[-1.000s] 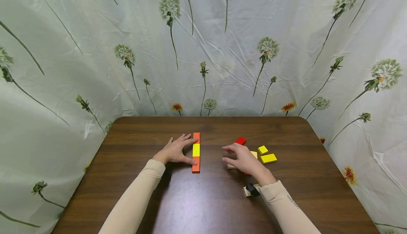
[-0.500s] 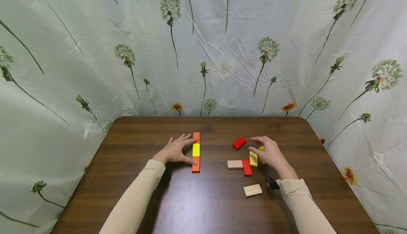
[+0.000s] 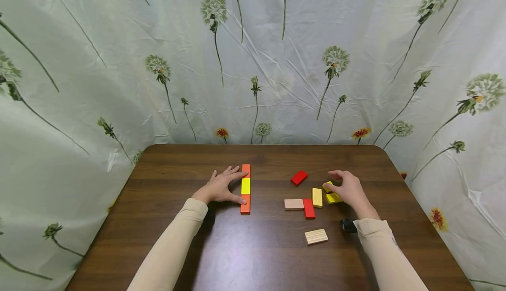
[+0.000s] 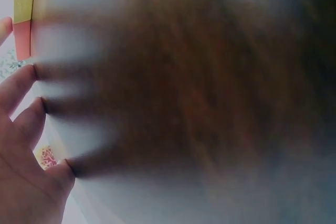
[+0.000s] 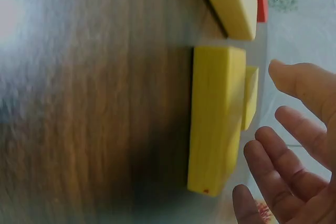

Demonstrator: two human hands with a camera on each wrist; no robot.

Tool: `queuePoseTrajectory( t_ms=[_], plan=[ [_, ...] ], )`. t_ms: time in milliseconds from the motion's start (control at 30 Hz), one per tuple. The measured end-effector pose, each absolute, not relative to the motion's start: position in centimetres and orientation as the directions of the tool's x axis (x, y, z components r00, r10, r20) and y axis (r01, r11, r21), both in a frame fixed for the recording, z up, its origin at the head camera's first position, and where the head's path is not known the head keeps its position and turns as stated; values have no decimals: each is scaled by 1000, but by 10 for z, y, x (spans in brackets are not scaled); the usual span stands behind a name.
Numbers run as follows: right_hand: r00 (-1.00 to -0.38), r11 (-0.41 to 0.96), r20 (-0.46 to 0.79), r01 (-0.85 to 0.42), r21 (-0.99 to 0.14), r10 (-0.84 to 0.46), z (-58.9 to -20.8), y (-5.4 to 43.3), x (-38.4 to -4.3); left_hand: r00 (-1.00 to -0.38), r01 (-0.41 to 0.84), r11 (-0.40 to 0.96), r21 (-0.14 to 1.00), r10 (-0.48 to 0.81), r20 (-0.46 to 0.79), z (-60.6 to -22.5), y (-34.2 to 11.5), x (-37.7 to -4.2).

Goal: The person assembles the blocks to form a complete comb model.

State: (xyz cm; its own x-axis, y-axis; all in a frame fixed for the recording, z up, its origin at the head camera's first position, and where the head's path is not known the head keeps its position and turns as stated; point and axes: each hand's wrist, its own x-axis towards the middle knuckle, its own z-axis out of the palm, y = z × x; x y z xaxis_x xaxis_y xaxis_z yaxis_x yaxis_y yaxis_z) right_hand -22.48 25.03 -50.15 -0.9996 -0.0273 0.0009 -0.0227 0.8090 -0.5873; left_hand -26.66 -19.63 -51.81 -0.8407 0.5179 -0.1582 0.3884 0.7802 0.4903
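Left of the table's middle, a straight row runs front to back: an orange block (image 3: 246,168), a yellow block (image 3: 246,186) and a nearer orange block (image 3: 245,209). My left hand (image 3: 221,188) spreads along its left side, index fingertip on the far orange block and thumb on the near one. Over at the right, my right hand (image 3: 351,190) reaches above two yellow blocks, fingers parted and nothing between them. The larger yellow block (image 5: 212,119) lies nearer; the smaller one (image 5: 251,95) shows behind it, near the thumb and index fingertips.
Between the hands lie a red block (image 3: 299,177), a pale wood block (image 3: 294,204) against another red block (image 3: 309,209), and a light yellow block (image 3: 317,197). Closer to me is a grooved wood block (image 3: 316,237). A flower-print curtain (image 3: 292,84) hangs behind the table (image 3: 189,159).
My right hand has moved right, from above the red and pale blocks to the yellow ones, uncovering the blocks in the middle. The left hand stays at the row.
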Motion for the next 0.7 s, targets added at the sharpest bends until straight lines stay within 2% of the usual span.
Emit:
queuePoseTrajectory(
  t_ms=[467, 700],
  plan=[
    [-993, 801, -117, 48, -596, -27, -507, 268, -233, -848, 365, 783, 503, 503, -168, -521, -195, -266],
    [-991, 806, -131, 68, -588, -12, -509, 268, -235, -848, 361, 783, 507, 502, -172, -519, -195, -265]
  ],
)
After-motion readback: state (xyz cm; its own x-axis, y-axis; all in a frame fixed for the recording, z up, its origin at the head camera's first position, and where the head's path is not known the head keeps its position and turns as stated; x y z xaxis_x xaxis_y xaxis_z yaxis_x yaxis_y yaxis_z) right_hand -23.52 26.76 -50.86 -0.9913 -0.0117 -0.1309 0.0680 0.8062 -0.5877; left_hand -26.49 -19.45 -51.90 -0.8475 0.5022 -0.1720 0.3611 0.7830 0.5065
